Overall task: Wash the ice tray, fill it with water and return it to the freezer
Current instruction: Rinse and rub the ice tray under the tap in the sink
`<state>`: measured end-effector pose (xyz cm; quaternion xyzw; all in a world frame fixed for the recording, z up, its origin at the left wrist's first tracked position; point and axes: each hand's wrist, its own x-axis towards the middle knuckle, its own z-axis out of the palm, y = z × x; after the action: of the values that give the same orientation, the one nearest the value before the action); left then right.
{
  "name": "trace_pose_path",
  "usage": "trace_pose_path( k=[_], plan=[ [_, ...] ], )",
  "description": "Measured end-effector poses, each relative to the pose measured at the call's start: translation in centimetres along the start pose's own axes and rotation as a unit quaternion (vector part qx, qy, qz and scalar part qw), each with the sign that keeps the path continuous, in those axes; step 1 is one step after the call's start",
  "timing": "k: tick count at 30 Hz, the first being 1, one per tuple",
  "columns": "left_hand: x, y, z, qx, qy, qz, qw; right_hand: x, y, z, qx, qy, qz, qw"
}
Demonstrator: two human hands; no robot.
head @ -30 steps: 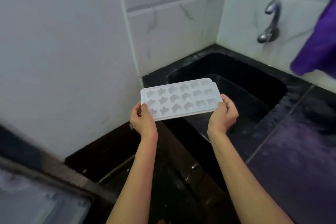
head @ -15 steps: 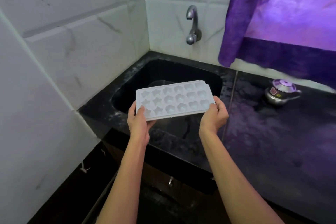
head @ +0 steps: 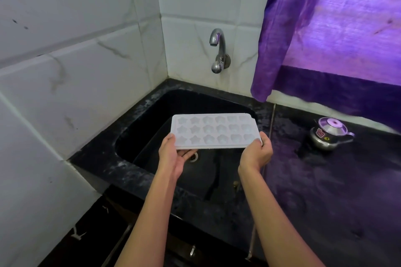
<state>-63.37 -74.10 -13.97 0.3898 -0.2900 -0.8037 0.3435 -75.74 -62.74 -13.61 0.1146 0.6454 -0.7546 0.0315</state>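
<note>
White plastic, the ice tray (head: 213,131) hangs level over the black sink (head: 138,136), short of the closed tap (head: 217,50). Your left hand (head: 173,154) cups 1 end from beneath; your right hand (head: 256,151) pinches the other. Turning the tap needs 1 hand, so the tray could tip or drop.

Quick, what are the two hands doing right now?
Left hand: holds the left end of the ice tray.
Right hand: grips the tray's right end.
</note>
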Motion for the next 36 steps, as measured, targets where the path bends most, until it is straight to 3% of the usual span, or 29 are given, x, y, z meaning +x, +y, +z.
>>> trace_pose_path(
  k=[11, 16, 20, 22, 27, 36],
  plan=[
    [4.1, 2.2, 2.4, 0.008, -0.009, 0.003, 1.0, 2.9, -1.9, 4.0, -0.136, 0.001, 0.002, 0.991],
    [7.6, 4.0, 3.2, 0.008, -0.026, -0.016, 0.999, 3.0, -2.2, 6.9, -0.367, 0.037, -0.167, 0.914],
    [10.5, 5.1, 3.8, 0.03, -0.042, -0.03, 0.998, 3.1, -2.9, 10.1, -0.381, 0.046, -0.291, 0.876],
    [11.8, 5.5, 4.2, 0.045, -0.057, -0.036, 0.997, 3.3, -3.5, 12.0, -0.34, 0.009, -0.317, 0.885],
    [14.9, 6.6, 4.9, 0.07, -0.081, -0.063, 0.992, 4.5, -4.4, 17.1, -0.247, -0.083, -0.243, 0.934],
    [18.1, 7.0, 5.0, 0.108, -0.124, -0.103, 0.981, 10.7, -5.0, 24.6, -0.25, -0.155, -0.056, 0.954]
  ],
)
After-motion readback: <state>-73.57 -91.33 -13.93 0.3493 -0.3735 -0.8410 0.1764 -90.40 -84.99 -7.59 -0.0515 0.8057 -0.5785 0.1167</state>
